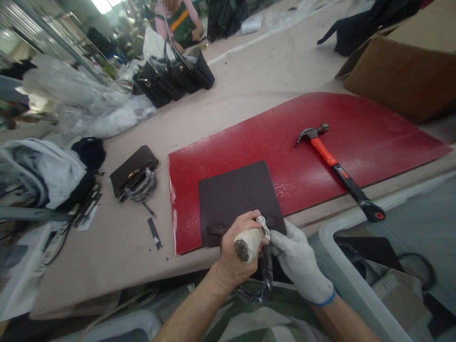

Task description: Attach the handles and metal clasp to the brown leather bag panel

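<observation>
A dark brown leather bag panel [237,194] lies on a red board [356,137] at the table's near edge. My left hand [237,251], bare, is closed round a pale wooden tool handle [249,243] with a taped neck, its tip against the panel's lower strap. My right hand [297,259], in a white knit glove, pinches the panel's bottom edge beside the tool, where a plastic-wrapped bag handle [265,275] hangs down. A claw hammer [338,168] with an orange and black grip rests untouched on the board to the right.
A small brown bag [131,171] and loose hardware lie to the left. Black handbags [171,78] stand far back near another person [180,21]. A cardboard box [402,71] sits at the right rear, a grey bin [342,266] at the near right, plastic wrap [81,104] on the left.
</observation>
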`<state>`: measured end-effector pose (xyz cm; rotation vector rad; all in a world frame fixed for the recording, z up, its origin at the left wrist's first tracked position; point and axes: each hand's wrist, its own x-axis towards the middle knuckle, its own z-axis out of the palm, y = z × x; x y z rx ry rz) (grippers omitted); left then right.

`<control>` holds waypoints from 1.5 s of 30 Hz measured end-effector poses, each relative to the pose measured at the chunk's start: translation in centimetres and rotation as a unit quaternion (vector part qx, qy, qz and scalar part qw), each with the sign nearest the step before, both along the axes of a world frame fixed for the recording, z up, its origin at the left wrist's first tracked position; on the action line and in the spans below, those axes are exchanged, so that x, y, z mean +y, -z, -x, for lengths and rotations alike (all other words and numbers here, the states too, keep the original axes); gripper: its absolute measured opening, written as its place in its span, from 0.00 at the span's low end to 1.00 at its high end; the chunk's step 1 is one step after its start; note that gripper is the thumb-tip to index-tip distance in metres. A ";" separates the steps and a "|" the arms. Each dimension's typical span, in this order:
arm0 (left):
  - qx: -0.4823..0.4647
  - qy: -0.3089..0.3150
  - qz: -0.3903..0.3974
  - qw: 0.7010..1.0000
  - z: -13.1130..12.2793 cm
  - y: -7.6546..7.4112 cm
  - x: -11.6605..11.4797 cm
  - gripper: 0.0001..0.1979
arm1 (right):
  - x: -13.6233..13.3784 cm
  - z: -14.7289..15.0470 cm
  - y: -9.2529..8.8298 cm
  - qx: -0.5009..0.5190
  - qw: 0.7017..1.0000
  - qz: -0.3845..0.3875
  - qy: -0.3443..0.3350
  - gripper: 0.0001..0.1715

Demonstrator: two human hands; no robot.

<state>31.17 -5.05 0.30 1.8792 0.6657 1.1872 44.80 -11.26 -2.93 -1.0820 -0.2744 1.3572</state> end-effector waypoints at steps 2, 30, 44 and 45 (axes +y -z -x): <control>0.000 -0.013 -0.018 1.000 -0.1 0.3 -0.3 0.11 | -0.1 0.2 0.1 -0.003 1.000 0.012 0.006 0.19; 0.008 0.044 -0.011 0.999 -0.2 -0.2 0.7 0.12 | 0.9 -0.7 -1.1 -0.004 1.000 -0.007 -0.020 0.22; -0.052 0.002 0.336 0.940 -0.4 -1.8 3.6 0.18 | 0.1 -0.9 0.9 -0.037 0.998 -0.019 -0.040 0.19; -0.043 0.012 0.340 0.939 -0.3 -2.1 3.9 0.18 | 0.1 -0.9 0.9 -0.032 0.999 -0.020 -0.038 0.20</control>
